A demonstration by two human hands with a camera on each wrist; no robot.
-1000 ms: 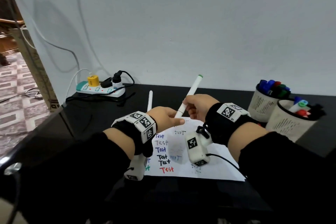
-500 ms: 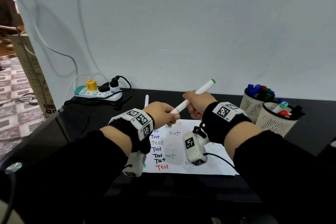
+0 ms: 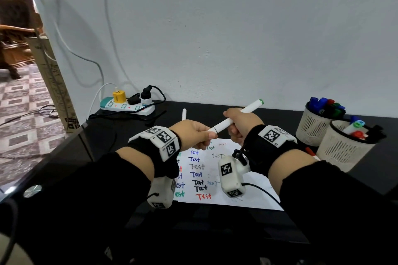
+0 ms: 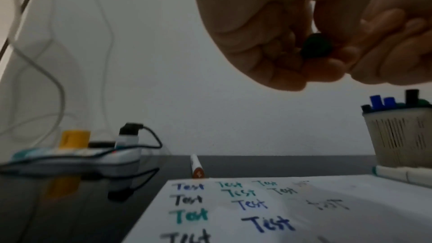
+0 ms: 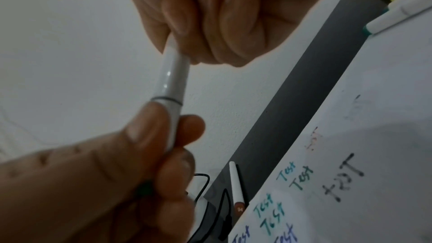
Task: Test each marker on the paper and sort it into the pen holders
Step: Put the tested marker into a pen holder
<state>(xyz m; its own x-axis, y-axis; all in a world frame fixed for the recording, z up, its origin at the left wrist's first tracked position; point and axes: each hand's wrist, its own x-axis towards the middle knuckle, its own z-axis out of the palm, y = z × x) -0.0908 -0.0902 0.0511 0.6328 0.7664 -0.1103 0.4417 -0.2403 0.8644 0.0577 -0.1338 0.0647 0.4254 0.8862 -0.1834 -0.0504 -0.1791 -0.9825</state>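
Note:
A white marker (image 3: 234, 117) with a green far end is held slantwise above the paper (image 3: 217, 199). My left hand (image 3: 195, 133) grips its near end, fingers curled round the cap, whose dark green tip (image 4: 316, 47) shows between them. My right hand (image 3: 239, 122) grips the barrel (image 5: 174, 80) farther up. A seam (image 5: 166, 99) between cap and barrel shows just past the thumb of my left hand (image 5: 105, 173). Two white mesh pen holders (image 3: 316, 127) (image 3: 344, 148) with several markers stand at the right.
A second white marker (image 3: 184, 114) with a brown end lies on the black table beyond the paper. A power strip (image 3: 127, 106) with plugs and cables sits at the back left. More markers (image 5: 397, 16) lie beside the holders. The paper carries several coloured "Test" words.
The marker has tilted from steep to flatter, its green end swinging right. My left hand has closed round its near end. My right hand keeps hold of the barrel.

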